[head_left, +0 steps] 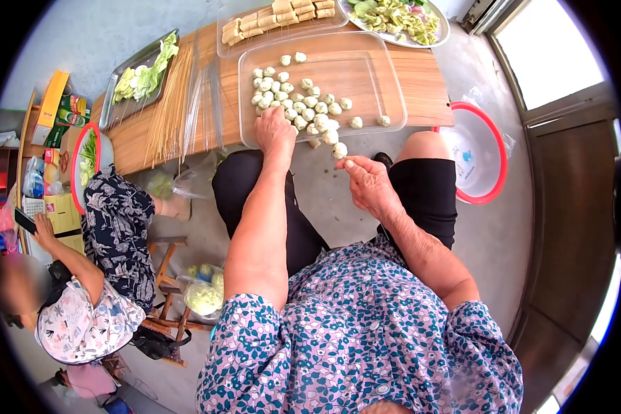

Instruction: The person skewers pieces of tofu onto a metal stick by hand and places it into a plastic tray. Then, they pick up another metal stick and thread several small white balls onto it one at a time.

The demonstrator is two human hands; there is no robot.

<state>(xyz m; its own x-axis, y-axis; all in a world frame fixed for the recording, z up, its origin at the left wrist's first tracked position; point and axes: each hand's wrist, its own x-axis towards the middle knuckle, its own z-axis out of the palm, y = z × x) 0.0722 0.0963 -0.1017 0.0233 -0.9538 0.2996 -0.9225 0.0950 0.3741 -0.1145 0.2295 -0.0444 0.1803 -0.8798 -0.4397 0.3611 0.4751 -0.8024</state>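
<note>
Right now, you have well over thirty pale balls (310, 101) in view, too crowded to count exactly, and at least three of them line up just past the near rim of one clear tray (386, 76), leading down to your right hand (374, 185). That hand pinches with thumb and forefinger right by the lowest ball; whatever joins the row is too fine to make out. Your left hand (276, 131) reaches over the near rim, fingertips down among the balls; you can't tell whether it grips one. The balls are round, whitish and flecked with green, heaped toward the tray's left, with two lying apart at the right. Beneath is a wood-grain table (423, 76), also holding one tray of tan rolls (276, 18), one plate of leafy pieces (398, 24), one metal tray of lettuce (145, 72) and many thin sticks (172, 103). Two red-rimmed basins (501, 162) flank it. Around you are a grey floor, a pale blue wall, a brown door and one other person (90, 303) with a phone (25, 221).
</note>
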